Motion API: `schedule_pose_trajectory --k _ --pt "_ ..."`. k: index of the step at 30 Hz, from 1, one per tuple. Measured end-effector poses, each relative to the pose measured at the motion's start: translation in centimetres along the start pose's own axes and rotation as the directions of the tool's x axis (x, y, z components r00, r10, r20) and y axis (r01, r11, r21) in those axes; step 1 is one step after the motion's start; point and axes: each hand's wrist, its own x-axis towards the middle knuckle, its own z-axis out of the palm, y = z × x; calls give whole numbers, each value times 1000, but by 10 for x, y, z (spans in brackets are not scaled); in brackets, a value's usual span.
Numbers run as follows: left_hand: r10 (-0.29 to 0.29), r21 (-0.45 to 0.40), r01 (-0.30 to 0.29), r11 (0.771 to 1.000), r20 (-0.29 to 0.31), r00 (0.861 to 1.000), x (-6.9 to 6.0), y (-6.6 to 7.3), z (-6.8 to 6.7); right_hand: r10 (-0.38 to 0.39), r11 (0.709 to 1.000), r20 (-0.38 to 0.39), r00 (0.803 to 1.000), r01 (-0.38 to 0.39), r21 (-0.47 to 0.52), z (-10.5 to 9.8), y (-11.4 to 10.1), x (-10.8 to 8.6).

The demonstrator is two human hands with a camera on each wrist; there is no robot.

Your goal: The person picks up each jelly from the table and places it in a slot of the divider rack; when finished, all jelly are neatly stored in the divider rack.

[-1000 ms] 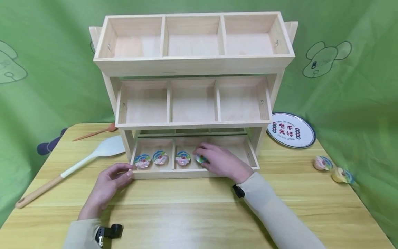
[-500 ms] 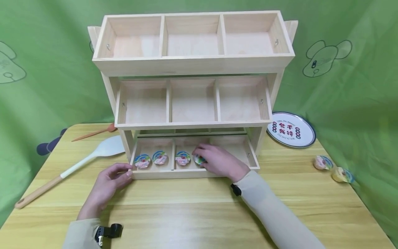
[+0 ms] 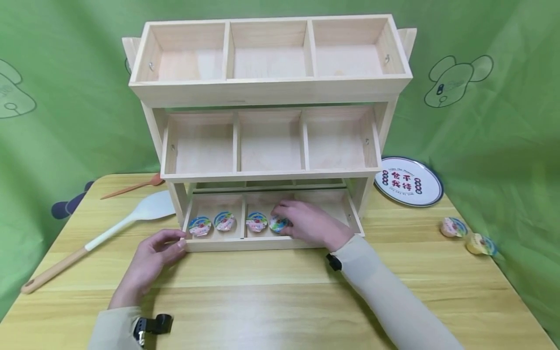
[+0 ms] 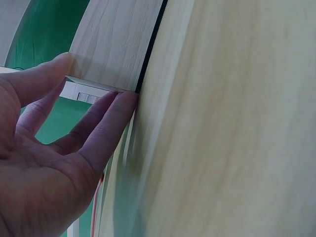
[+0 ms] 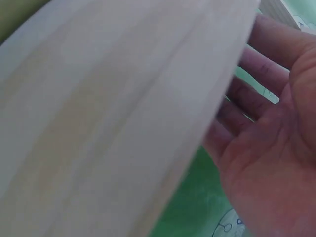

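A wooden rack holds three tiers of divided boxes. In its bottom drawer (image 3: pixel 271 244) lie several small jelly cups with printed lids. One jelly cup (image 3: pixel 200 226) and another jelly cup (image 3: pixel 224 221) sit in the left compartment. The middle compartment has a jelly cup (image 3: pixel 256 222) and, to its right, one more jelly cup (image 3: pixel 277 223), which my right hand (image 3: pixel 312 223) pinches at its right side. In the right wrist view those fingertips are hidden behind the drawer's front. My left hand (image 3: pixel 150 260) holds the drawer's front left corner, thumb and fingers on either side (image 4: pixel 59 168).
Two jelly cups, one pink (image 3: pixel 453 227) and one yellow (image 3: pixel 480 244), lie at the table's right edge. Behind them is a round plate (image 3: pixel 409 181). A white spatula (image 3: pixel 148 206) and an orange utensil (image 3: pixel 135 185) lie left of the rack.
The jelly cup at my right hand has shifted slightly left, and more of its lid shows. My left hand stays at the drawer corner.
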Motion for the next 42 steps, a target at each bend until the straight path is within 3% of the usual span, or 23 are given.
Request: schedule_pose_trajectory --k 8,23,42 --pt "3 9 -3 1000 4 1000 1 -1 0 54 999 -26 998 -54 5 -12 -2 -16" --pt "6 11 -6 1000 3 1000 0 1 -1 134 978 -73 988 -120 170 -27 1 -55" --pt "9 3 -9 1000 5 1000 2 -1 -1 182 973 -122 976 -160 165 -34 24 -94"
